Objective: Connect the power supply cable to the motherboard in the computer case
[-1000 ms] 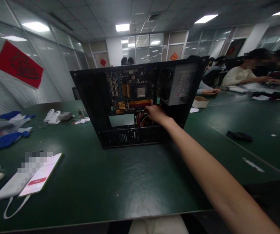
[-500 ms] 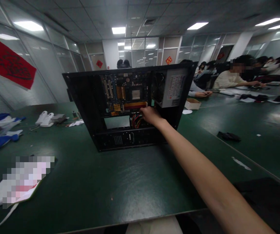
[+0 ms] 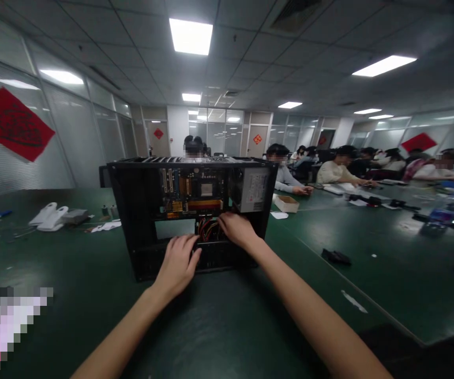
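Note:
An open black computer case (image 3: 124, 226) stands on the green table in front of me. Inside it are a motherboard (image 3: 171, 184), a silver power supply (image 3: 253, 188) at the upper right and a bundle of red, yellow and black cables (image 3: 206, 229) below the board. My right hand (image 3: 237, 229) reaches into the case at the right side of the cables. Its fingers are curled together; what they pinch, if anything, is hidden. My left hand (image 3: 177, 263) is at the case's lower front, just left of the cables, its fingers stretched and the thumb apart, holding nothing visible.
White objects (image 3: 53, 217) and a grey block (image 3: 75, 216) lie left of the case. To the right are a small open box (image 3: 286, 203), a black cloth-like item (image 3: 336, 257) and a paper strip (image 3: 353, 301). Several people sit along the table farther back.
My left hand has come into view at the front of the case. The right hand has shifted from the memory slots down to the cables. The view has tilted upward, and the case's top edge now shows.

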A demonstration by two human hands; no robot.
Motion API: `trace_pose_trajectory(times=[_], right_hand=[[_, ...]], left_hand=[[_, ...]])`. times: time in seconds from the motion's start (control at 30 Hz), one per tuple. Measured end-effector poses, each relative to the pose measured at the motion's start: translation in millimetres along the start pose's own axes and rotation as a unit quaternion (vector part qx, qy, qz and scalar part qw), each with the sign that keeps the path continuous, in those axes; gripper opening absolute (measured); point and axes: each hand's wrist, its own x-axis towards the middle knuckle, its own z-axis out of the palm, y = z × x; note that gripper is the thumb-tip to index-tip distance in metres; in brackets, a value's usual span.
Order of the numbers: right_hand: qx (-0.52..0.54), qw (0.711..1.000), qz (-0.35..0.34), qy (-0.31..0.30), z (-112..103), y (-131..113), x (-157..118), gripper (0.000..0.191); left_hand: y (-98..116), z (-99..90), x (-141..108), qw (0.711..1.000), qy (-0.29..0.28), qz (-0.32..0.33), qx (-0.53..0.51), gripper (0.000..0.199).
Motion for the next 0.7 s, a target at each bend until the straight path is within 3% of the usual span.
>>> trace_pose_trajectory(times=[0.13,0.23,0.3,0.47,0.7], right_hand=[[-0.079,0.995,-0.054,-0.008,11.4,18.4,-56.4,0.045],[-0.128,0.990,-0.054,0.006,16.3,17.8,-78.1,0.027],[-0.148,0.988,-0.039,0.001,13.8,8.5,-79.5,0.028],[-0.143,0.988,-0.039,-0.041,0.6,-33.9,-69.0,0.030],[-0.127,0.992,-0.020,-0.017,1.9,-132.7,-64.6,0.039]], left_hand=[[1.9,39.3,9.6,0.994,0.004,-0.081,0.077,0.036],[2.9,45.9,15.8,0.990,0.037,-0.118,0.069,0.041],[0.1,44.5,20.5,0.988,0.047,-0.135,0.058,0.044],[-29.3,35.7,36.4,0.980,0.028,-0.194,0.022,0.057],[-116.0,20.6,59.2,0.981,-0.034,-0.178,-0.067,0.063]])
